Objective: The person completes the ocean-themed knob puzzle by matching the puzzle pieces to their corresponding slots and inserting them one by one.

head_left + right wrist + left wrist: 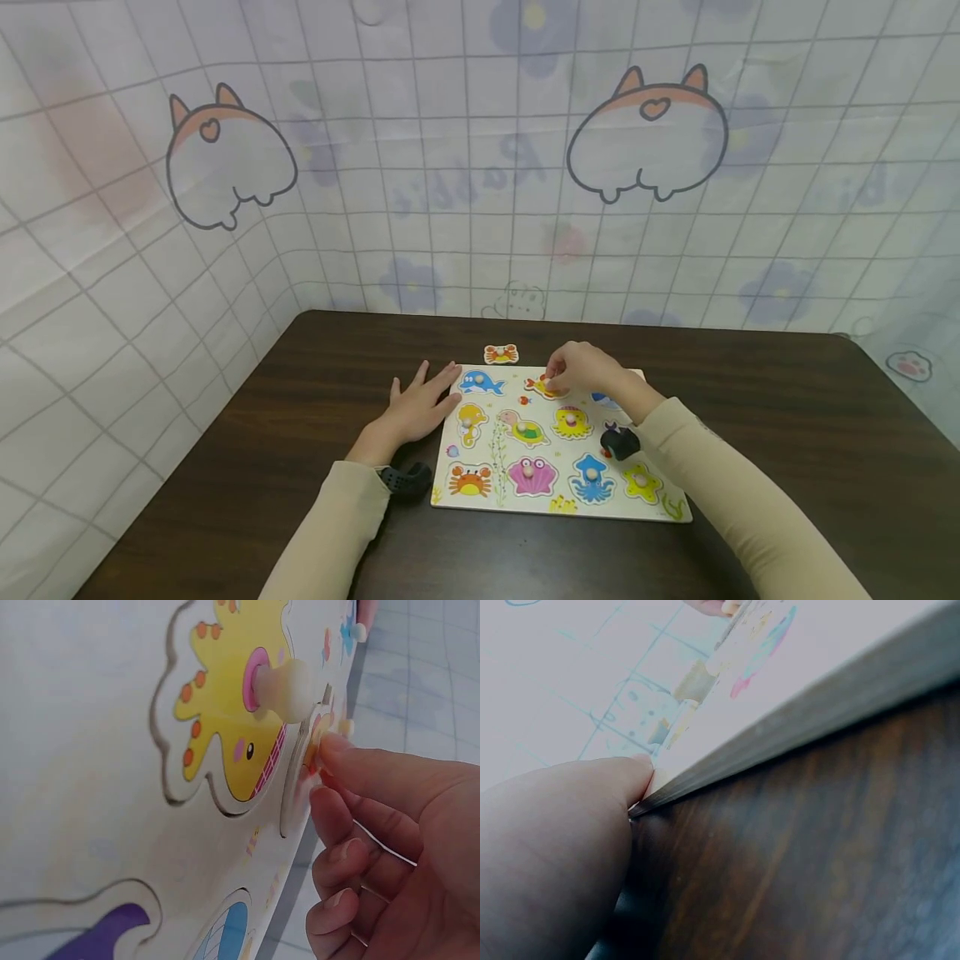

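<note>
A pale wooden peg puzzle board [570, 450] with sea animals lies on the dark table. My right hand [588, 368] is over its far side, thumb and fingers pinching an orange-red fish piece [537, 385]. In the right wrist view the right hand [405, 840] grips near that fish; whether it sits fully in its recess, I cannot tell. My left hand [414, 412] has its fingers spread at the board's left edge. In the left wrist view the thumb of the left hand [562, 832] touches the board's corner. A crab piece [501, 354] lies on the table behind the board.
Around the fish are a blue whale [481, 382], a turtle [525, 428] and a yellow octopus [572, 423]. Nearer stand a crab picture [470, 481], a pink shell [532, 477], a blue squid [592, 481] and a starfish [642, 483]. A patterned curtain [450, 250] hangs behind the table.
</note>
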A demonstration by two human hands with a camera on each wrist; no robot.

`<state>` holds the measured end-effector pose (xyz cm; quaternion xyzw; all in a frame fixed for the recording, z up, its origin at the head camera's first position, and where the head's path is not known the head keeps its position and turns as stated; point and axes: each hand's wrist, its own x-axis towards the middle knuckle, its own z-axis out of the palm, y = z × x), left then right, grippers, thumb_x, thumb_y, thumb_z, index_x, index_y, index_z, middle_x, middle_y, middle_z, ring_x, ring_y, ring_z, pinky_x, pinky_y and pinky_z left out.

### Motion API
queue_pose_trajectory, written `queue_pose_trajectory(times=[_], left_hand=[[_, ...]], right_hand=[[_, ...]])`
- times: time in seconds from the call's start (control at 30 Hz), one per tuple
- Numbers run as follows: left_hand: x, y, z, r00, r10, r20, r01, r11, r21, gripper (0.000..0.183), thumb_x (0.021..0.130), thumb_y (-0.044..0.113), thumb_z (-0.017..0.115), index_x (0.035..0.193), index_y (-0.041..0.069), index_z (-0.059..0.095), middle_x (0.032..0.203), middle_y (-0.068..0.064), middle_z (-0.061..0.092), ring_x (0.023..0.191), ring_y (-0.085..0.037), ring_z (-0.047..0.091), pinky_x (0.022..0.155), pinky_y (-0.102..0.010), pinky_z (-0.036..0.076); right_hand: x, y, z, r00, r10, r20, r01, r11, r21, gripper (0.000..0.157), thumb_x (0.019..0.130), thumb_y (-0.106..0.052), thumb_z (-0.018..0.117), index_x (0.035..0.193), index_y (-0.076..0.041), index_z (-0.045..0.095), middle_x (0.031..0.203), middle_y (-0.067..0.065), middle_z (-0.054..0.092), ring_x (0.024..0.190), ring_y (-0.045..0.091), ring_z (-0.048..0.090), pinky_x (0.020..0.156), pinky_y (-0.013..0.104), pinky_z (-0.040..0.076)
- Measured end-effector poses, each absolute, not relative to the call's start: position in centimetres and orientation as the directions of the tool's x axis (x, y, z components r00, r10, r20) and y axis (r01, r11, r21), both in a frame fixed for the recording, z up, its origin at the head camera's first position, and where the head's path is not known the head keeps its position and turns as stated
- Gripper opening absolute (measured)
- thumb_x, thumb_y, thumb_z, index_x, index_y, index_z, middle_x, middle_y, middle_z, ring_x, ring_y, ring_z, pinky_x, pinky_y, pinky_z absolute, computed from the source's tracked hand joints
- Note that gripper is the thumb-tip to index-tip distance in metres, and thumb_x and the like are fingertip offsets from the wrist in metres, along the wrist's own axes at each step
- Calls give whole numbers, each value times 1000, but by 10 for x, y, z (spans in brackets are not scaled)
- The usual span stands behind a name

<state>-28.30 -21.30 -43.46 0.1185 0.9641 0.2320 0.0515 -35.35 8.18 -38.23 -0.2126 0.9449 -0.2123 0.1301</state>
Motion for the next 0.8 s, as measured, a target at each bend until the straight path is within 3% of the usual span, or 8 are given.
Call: queue_pose_trajectory(times=[0.4,0.57,0.8], left_hand=[[-282,-215,-434,-966,254,-40,207,859,469,62,110,42,45,165,21,26,170,1,20,157,-35,1,114,-74,-7],[-282,-214,-434,-965,258,-42,209,857,471,62,110,43,45,165,22,27,170,1,20,157,-34,0,114,-74,-7],[-282,-214,-433,-965,257,-50,205,860,468,61,110,43,45,165,22,27,170,1,20,157,-34,1,114,-73,-7]], right_hand=[[-353,77,-376,-865,-466,-187,-359,835,-418,11,94,-20,77,94,-10,73,89,3,65,81,20,58,77,36,51],[-359,75,-369,-857,-474,-203,-366,836,-408,9,94,-20,78,94,-11,77,90,2,69,84,22,59,82,41,51],[-369,60,-368,-875,-474,-102,-371,790,-488,16,98,-18,73,108,-8,77,107,7,73,96,24,65,90,45,54]])
